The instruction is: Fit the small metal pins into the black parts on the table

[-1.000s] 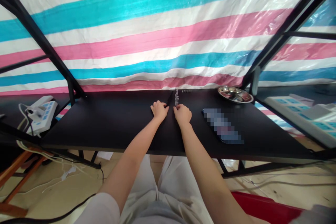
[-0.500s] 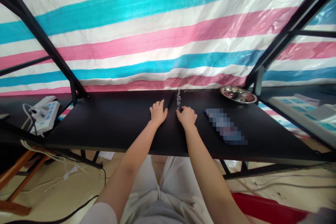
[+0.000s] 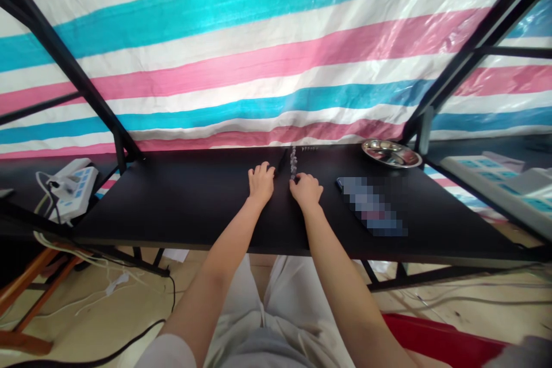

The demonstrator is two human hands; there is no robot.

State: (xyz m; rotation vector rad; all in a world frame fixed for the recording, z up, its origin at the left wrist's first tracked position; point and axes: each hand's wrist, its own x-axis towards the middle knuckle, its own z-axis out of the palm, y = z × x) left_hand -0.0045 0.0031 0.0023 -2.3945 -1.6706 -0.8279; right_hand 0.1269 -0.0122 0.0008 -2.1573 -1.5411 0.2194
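My left hand (image 3: pixel 261 184) rests on the black table, its fingers apart and slightly bent, nothing visible in them. Just off its thumb side lies a thin dark stick-like thing (image 3: pixel 282 161), hard to tell from the tabletop. My right hand (image 3: pixel 307 191) is on the table with its fingers curled and its thumb close to the forefinger; whatever they may hold is hidden. It is at the near end of a row of small greyish pieces (image 3: pixel 294 161) that runs towards the back edge. A shorter row of tiny pieces (image 3: pixel 309 149) lies behind it to the right.
A phone-shaped thing (image 3: pixel 371 207), its face pixelated, lies right of my right hand. At the back right corner stands a round metal plate (image 3: pixel 391 155). Striped sheeting (image 3: pixel 259 69) hangs behind the black table (image 3: pixel 181 201). White power strips (image 3: pixel 80 192) lie at the left.
My left hand has turned slightly and its fingers have bent more, with the thumb side nearer the dark stick-like thing. My right hand has hardly moved.
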